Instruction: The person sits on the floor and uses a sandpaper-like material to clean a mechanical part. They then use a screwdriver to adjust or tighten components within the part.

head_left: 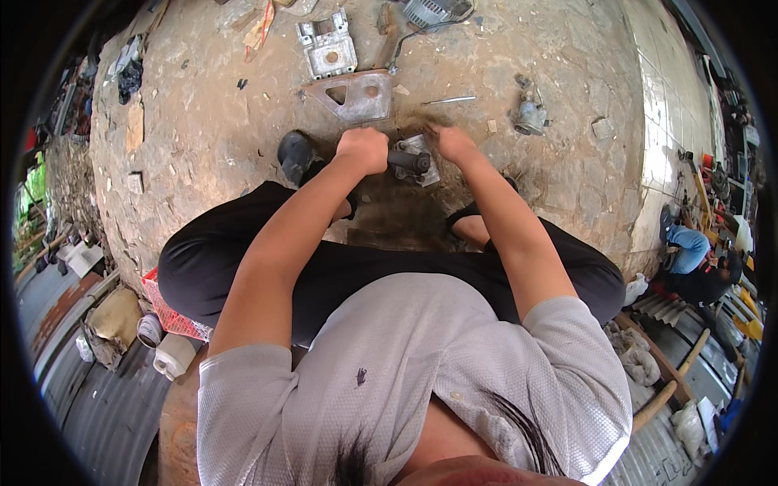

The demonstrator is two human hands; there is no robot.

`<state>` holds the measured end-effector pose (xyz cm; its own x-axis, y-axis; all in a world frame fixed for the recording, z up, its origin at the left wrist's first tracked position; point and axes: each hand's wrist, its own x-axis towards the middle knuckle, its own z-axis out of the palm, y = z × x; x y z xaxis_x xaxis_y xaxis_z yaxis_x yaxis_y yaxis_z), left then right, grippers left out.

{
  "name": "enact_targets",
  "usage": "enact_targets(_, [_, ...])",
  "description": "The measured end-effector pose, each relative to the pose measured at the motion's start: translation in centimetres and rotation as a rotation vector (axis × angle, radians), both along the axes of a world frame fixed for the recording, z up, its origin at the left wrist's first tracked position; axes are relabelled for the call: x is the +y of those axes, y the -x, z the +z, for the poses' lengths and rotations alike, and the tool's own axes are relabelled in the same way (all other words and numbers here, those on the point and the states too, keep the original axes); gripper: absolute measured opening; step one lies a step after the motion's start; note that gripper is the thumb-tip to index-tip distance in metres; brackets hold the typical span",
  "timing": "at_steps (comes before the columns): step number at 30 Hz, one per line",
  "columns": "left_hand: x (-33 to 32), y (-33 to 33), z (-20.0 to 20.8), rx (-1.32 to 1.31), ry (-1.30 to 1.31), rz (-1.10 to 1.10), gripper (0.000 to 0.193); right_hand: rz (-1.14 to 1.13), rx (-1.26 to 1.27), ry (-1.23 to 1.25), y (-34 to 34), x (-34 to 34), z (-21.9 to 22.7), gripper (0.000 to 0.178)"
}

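Between my knees, my left hand (365, 151) is closed in a fist at the end of a dark, cylindrical bar (411, 162) with a rounded end. The bar lies across a grey cast-metal part (427, 172) on the ground. My right hand (453, 144) is at the far right side of that part, fingers curled in and partly smeared by motion. What it holds, if anything, is hidden. A brownish blur surrounds its fingertips. Just beyond my hands lies a flat, rusty metal plate (374, 99) with a triangular hole.
Past the plate sit a grey metal bracket (331, 53) and a finned motor housing (432, 12). A thin metal rod (450, 100) and a small grey metal part (530, 118) lie right. A red crate (174, 309) stands by my left knee. A person (693, 263) crouches far right.
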<state>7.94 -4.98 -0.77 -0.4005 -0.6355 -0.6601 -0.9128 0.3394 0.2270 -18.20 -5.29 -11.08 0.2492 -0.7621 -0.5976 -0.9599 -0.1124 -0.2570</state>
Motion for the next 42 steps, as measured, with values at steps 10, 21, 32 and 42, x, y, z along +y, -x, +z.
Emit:
enact_targets(10, [-0.5,-0.2,0.9,-0.018,-0.044,0.038,0.032,-0.040,-0.132,0.086,-0.3,1.6,-0.5,0.063])
enact_targets(21, [-0.6,0.0,0.7,0.019,-0.031,0.018,0.030,-0.091,0.044,-0.059,1.3,2.2,-2.3,0.057])
enact_targets(32, [-0.2,-0.5,0.0,-0.017,-0.021,0.014,0.033,-0.273,-0.145,0.127,-0.8,1.8,-0.2,0.064])
enact_targets(42, [-0.4,-0.4,0.5,0.009,-0.015,0.031,0.030,-0.014,-0.074,0.104,-0.7,1.2,-0.6,0.062])
